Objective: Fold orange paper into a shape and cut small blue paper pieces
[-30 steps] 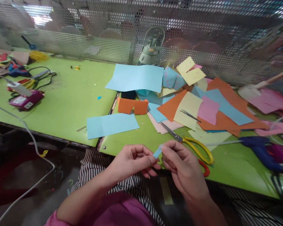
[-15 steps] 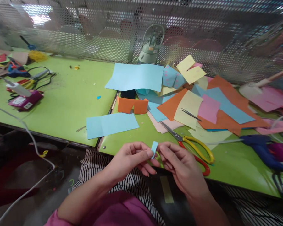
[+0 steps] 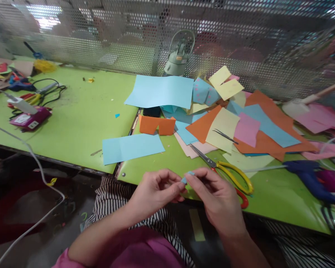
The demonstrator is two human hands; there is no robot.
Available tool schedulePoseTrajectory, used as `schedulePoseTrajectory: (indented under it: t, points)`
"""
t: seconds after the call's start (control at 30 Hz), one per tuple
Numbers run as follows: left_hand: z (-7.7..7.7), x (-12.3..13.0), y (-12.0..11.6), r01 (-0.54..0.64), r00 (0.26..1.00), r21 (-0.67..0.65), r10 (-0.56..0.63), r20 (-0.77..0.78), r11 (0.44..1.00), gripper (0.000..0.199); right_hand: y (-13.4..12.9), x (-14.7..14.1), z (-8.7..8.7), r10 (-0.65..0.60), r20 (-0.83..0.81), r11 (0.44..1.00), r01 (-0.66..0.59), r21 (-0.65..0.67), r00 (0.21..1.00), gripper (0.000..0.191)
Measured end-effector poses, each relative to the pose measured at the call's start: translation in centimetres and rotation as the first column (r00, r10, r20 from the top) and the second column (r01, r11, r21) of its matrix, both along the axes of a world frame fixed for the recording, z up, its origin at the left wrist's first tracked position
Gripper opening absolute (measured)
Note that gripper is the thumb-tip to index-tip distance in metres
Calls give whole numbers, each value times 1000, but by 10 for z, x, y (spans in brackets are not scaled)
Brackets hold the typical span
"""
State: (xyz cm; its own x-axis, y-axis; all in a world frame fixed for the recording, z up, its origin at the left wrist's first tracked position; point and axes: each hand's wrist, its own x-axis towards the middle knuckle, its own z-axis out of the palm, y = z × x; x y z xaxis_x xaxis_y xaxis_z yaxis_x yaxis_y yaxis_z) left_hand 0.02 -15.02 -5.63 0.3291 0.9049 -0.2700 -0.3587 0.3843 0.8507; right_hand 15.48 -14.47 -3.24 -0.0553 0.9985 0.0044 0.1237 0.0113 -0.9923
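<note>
Between my fingertips is a small strip of light blue paper (image 3: 184, 180), mostly covered by thumbs and fingers. My left hand (image 3: 163, 190) pinches its lower end, and my right hand (image 3: 212, 191) pinches its upper end, so both hands are closed. They hover over the front edge of the green table. Just beyond my right hand lie scissors (image 3: 234, 174) with one yellow and one red handle. A light blue paper rectangle (image 3: 132, 148) rests ahead of my left hand, and a folded orange paper piece (image 3: 156, 125) stands behind it.
Papers in several colours overlap at the right, with tweezers (image 3: 225, 136) on top. A blue glue gun (image 3: 309, 178) lies at far right. Behind a large blue sheet (image 3: 162, 91) stands a bottle (image 3: 176, 61) against the perforated metal screen (image 3: 100, 41). A purple power adapter (image 3: 30, 118) sits left.
My right hand has moved left onto the blue paper strip and now pinches its upper end. My left hand keeps its grip, with its lower fingers curled in more.
</note>
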Motion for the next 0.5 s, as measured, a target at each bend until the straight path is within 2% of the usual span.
schedulePoseTrajectory:
  t: [0.13, 0.23, 0.33, 0.4, 0.5]
  points:
    - [1, 1, -2, -31, 999, 29, 32, -26, 999, 29, -1, 3, -9, -40, -82, 999, 43, 33, 996, 18]
    - [3, -2, -1, -28, 1000, 23, 28, 15, 999, 26, -2, 3, -11, -80, -145, 996, 84, 23, 986, 21]
    - [2, -7, 4, 98, 979, -83, -81, 185, 992, 27, -3, 3, -8, -88, -151, 996, 83, -35, 985, 27]
    - [-2, -10, 9, 219, 931, -157, -158, 328, 963, 28, -2, 3, -6, -58, -140, 995, 46, -89, 989, 29]
    - [-9, -13, 15, 326, 858, -222, -189, 477, 919, 24, -2, 3, -1, 16, -99, 992, -28, -124, 995, 29]
